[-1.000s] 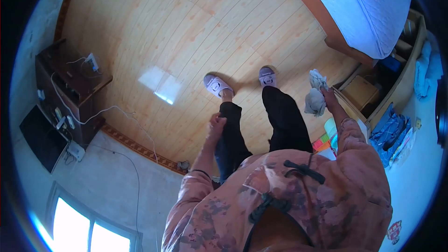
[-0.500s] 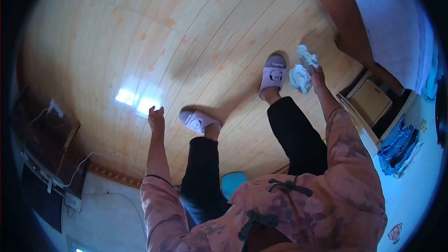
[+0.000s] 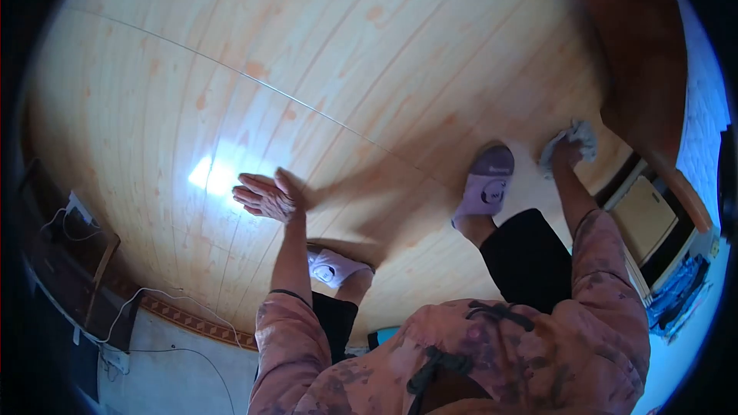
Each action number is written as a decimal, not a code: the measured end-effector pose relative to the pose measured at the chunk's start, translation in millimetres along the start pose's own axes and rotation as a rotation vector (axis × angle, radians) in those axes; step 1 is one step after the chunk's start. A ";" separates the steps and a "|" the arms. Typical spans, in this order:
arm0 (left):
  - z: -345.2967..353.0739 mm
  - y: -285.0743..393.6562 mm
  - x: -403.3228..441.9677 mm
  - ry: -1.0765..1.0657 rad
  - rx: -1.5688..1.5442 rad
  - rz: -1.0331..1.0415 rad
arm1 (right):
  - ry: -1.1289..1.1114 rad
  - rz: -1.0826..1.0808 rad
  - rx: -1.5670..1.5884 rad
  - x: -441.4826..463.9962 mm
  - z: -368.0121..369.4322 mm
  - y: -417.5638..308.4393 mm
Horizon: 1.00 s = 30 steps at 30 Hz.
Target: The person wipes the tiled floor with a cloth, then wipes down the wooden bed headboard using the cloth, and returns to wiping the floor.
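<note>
My right hand is low at the right, close to the floor, with its fingers on a pale, crumpled cloth. The cloth bunches around the fingertips, which are partly hidden. Whether it touches the floor I cannot tell for certain. Over the bright light patch on the wood-look floor, my left hand is held out with fingers stretched and thumb apart, holding nothing. Between the hands are my feet in purple slippers, the right slipper and the left slipper, the latter partly behind my left forearm.
A brown wooden bed frame with pale blue bedding borders the right. Below it sits an open compartment holding a tan board, beside blue folded fabric. At left are dark furniture and a white cable.
My right hand and the cloth, earlier hanging loose in two bunches, have shifted right and down toward the bed frame. My left hand has gone from loosely curled to spread. The view has shifted.
</note>
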<state>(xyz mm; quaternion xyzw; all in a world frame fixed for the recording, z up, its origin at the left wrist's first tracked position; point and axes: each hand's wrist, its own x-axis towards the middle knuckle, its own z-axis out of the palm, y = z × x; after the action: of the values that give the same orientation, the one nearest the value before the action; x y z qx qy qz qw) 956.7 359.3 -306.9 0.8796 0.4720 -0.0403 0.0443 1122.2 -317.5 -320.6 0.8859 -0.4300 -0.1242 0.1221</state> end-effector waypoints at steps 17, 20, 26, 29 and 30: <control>-9.2 -1.4 1.0 -0.091 0.025 -0.013 | 0.061 -1.799 0.766 -489.6 -115.4 -395.7; -3.5 -3.6 4.7 -0.180 0.041 -0.033 | -0.981 -1.545 0.948 -528.1 -147.8 -407.5; -3.8 -0.9 0.2 -0.095 0.013 -0.016 | -0.818 -1.628 0.992 -416.8 -180.9 -401.1; 4.7 -6.3 -2.3 0.040 -0.053 0.011 | -1.041 -1.052 1.464 -294.5 -154.5 -379.3; 1.1 -3.5 -1.6 0.058 -0.070 -0.002 | -0.755 -1.029 1.474 -254.2 -165.4 -353.0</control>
<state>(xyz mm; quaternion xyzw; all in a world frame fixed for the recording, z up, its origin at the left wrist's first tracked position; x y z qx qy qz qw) 952.9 359.8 -308.0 0.8778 0.4751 0.0016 0.0615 1281.8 114.0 -250.1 0.7217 0.0289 -0.1380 -0.6777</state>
